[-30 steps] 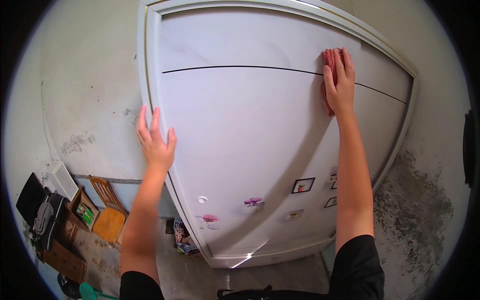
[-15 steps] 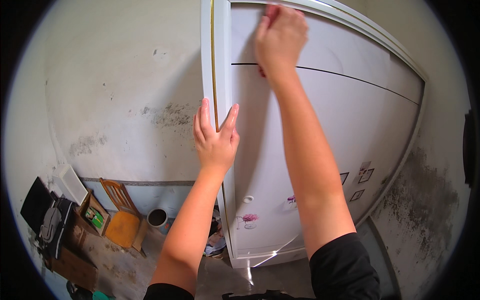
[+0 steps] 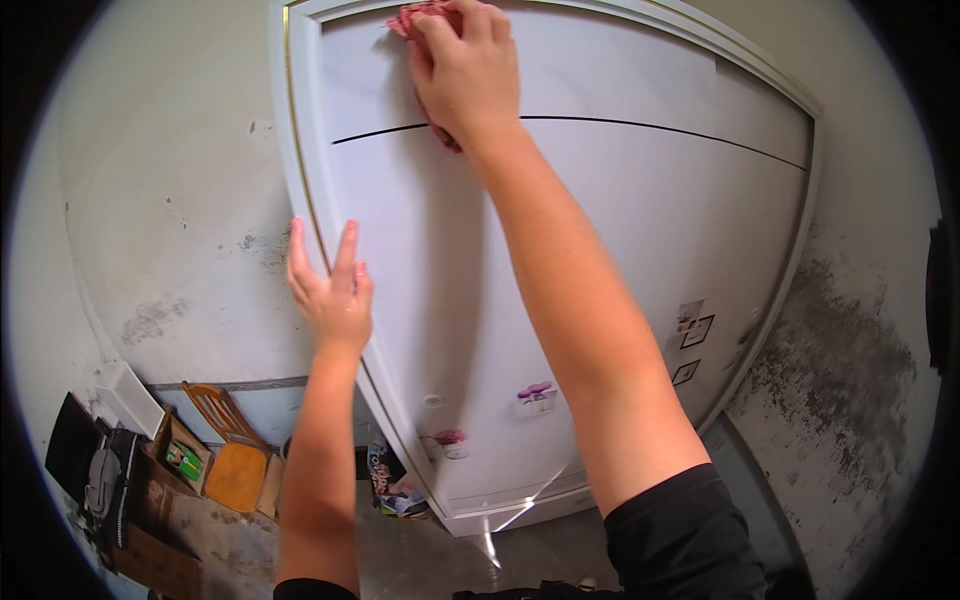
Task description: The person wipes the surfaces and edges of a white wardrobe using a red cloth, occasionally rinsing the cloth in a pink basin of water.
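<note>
My right hand (image 3: 472, 78) is raised to the top of a tall white wardrobe (image 3: 620, 220), its fingers closed on a crumpled red cloth (image 3: 412, 16). The cloth lies against the upper door panel near its left corner, and a fold of it hangs below my palm across the dark horizontal seam. Lower down, my left hand (image 3: 334, 305) rests at the wardrobe's white side frame (image 3: 352, 322) with its gold strip. Its fingers are stretched out and apart, holding nothing. Flower and picture-frame decorations (image 3: 535, 397) show on the lower door.
At lower left stand a wooden chair (image 3: 237, 480), a small wooden cabinet (image 3: 180, 452) and a grey bag (image 3: 102, 475). A bundle of items (image 3: 398, 490) lies on the floor beside the wardrobe. Stained walls (image 3: 840, 370) rise on both sides.
The view has swung, so the wardrobe sits farther left in the picture. My right hand still holds the cloth, more of which now shows at the top. My left hand stays at the frame.
</note>
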`<state>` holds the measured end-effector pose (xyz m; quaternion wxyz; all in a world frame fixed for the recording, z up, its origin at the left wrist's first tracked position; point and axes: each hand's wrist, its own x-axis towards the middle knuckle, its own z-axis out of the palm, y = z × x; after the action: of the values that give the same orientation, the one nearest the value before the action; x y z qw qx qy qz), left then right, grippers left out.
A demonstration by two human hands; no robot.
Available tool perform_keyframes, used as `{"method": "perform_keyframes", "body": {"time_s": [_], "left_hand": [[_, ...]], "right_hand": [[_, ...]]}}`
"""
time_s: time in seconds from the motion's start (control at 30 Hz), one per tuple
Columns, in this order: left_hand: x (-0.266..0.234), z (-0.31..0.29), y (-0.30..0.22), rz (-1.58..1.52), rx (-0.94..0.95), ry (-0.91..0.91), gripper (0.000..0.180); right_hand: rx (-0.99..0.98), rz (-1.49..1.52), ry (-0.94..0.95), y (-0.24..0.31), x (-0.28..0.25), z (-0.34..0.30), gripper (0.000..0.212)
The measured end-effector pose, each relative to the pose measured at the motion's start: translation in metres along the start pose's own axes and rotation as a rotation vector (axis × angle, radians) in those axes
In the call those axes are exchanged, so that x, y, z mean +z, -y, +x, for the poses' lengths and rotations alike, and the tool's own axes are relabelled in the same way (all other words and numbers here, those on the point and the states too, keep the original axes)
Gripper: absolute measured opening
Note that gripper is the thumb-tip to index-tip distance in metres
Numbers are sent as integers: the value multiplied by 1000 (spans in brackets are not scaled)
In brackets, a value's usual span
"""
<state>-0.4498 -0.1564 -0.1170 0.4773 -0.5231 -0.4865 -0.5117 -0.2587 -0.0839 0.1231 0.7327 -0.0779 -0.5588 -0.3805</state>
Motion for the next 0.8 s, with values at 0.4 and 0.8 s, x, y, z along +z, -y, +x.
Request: {"method": "perform_keyframes", "body": {"time_s": [0.4,0.8], "left_hand": [[-3,0,-5,119,33,39,53],[-3,1,-3,112,0,57,57]], "right_hand": [[-37,-192,71,-250,-147,-18,31],[203,-326,-34,-254,-142,-30,37]]}}
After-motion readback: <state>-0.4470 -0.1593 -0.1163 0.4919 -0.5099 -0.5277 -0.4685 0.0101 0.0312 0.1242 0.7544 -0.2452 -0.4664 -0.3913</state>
